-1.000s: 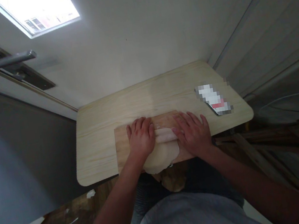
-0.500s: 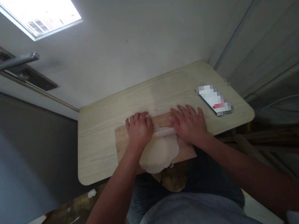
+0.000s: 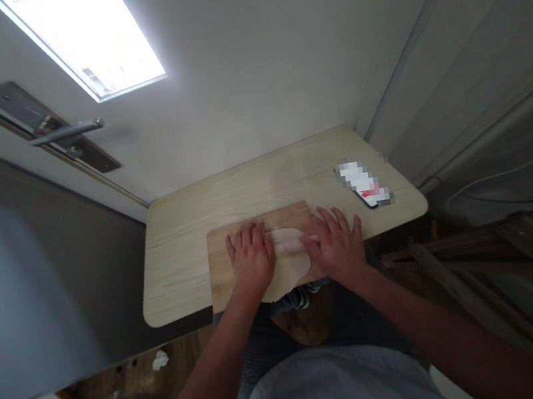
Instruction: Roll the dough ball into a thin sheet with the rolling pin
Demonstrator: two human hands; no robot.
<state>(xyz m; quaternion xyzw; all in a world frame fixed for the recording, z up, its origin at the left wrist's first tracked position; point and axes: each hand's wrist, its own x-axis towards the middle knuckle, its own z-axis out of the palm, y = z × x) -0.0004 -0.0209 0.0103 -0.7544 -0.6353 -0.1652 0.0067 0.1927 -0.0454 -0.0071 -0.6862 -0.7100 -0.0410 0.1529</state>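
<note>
A pale rolling pin [image 3: 288, 244] lies across a flat sheet of dough [image 3: 285, 272] on a wooden board [image 3: 220, 261]. My left hand [image 3: 251, 254] presses down over the pin's left end, fingers pointing away from me. Over the right end rests my right hand [image 3: 340, 245], its thumb lying along the pin and its fingers somewhat spread. Both palms hide the ends of the pin. The dough shows on the far side and the near side of the pin, and it reaches the board's near edge.
Beneath the board is a light wooden table [image 3: 171, 268] against a white door with a metal handle [image 3: 68, 131]. A phone [image 3: 365, 185], partly blurred out, lies on the table's right side. Wooden beams [image 3: 461, 276] stand at the right, below table height.
Both hands have drawn the rolling pin nearer to me over the dough, so dough now shows beyond it. The camera view has shifted slightly.
</note>
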